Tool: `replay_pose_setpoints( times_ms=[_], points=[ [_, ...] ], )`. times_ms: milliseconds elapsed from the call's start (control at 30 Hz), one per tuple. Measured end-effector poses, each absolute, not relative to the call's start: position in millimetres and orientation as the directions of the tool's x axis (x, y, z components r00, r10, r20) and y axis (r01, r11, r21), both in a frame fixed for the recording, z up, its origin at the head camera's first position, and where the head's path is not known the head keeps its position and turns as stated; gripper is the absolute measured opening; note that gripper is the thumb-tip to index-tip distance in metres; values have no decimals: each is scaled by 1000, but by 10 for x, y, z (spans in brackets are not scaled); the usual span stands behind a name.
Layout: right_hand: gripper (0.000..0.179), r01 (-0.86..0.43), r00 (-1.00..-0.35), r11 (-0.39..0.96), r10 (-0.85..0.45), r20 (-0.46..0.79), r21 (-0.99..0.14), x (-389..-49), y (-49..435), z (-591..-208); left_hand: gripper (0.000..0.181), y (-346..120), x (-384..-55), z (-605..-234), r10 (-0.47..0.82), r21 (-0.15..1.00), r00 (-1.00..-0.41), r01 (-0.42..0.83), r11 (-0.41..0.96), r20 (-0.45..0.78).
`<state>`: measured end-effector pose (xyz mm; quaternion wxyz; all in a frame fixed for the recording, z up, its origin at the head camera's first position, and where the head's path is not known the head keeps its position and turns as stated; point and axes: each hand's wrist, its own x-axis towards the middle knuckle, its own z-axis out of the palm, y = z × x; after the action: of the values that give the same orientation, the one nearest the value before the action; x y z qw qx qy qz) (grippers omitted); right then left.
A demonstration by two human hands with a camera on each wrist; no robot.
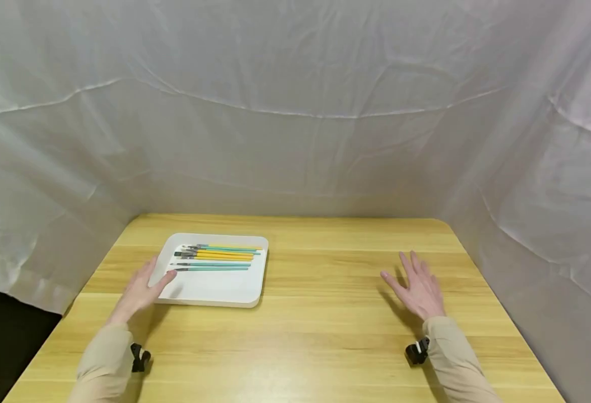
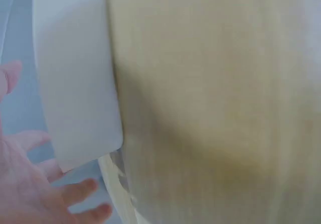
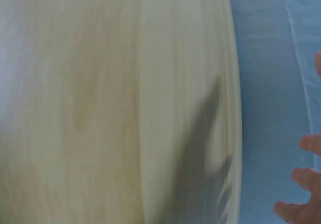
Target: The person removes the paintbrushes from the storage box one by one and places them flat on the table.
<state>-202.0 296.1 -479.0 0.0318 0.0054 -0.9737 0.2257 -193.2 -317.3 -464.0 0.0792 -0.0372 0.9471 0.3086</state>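
Observation:
On the left of the table lies a shallow white tray (image 1: 209,288) holding several paintbrushes (image 1: 219,256), some with yellow handles and some with turquoise ones. Their bristle ends point left. My left hand (image 1: 141,288) is spread at the tray's near left corner, thumb over the edge; whether it touches the tray I cannot tell. In the left wrist view, the left hand (image 2: 30,184) has its fingers apart beside the tray's white side (image 2: 80,83). Over the right part of the table, my right hand (image 1: 418,288) is spread and holds nothing. Only some fingertips (image 3: 306,179) show in the right wrist view.
The wooden table (image 1: 325,313) has rounded far corners. Pale grey cloth (image 1: 295,140) hangs behind it and along both sides. A small black wrist camera (image 1: 140,358) sits on the left sleeve, another camera (image 1: 417,352) on the right.

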Motion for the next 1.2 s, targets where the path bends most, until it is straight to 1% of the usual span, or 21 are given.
replay_pose_setpoints(
  times_ms=[133, 200, 333, 500, 700, 967, 1067, 1200],
  points=[
    [85, -14, -999, 860, 10, 44, -510, -2028, 2954, -4793, 92, -3225, -2007, -4591, -8, 645, -980, -137, 752, -199],
    [83, -11, -999, 840, 15, 43, -543, -2033, 2949, -4794, 88, -3244, -2036, -4558, -10, 658, -977, -151, 737, -213],
    [77, -25, -997, 808, 27, 79, -589, -2034, 2934, -4803, 77, -3262, -2092, -4506, -18, 686, -973, -176, 706, -231],
    [69, -30, -991, 778, 57, 118, -627, -2015, 2910, -4814, 64, -3263, -2148, -4482, -31, 690, -973, -184, 700, -228],
    [65, -44, -985, 786, 71, 160, -617, -2015, 2891, -4851, 55, -3289, -2170, -4495, -72, 716, -974, -205, 667, -213],
    [61, -68, -977, 794, 71, 203, -604, -2023, 2893, -4888, 44, -3320, -2190, -4516, -102, 710, -981, -189, 678, -164],
    [59, -75, -975, 789, 70, 211, -609, -2021, 2894, -4899, 42, -3320, -2196, -4509, -100, 721, -981, -192, 666, -169],
    [59, -76, -975, 785, 72, 212, -615, -2024, 2890, -4911, 44, -3301, -2201, -4492, -91, 749, -973, -221, 625, -211]
  ],
)
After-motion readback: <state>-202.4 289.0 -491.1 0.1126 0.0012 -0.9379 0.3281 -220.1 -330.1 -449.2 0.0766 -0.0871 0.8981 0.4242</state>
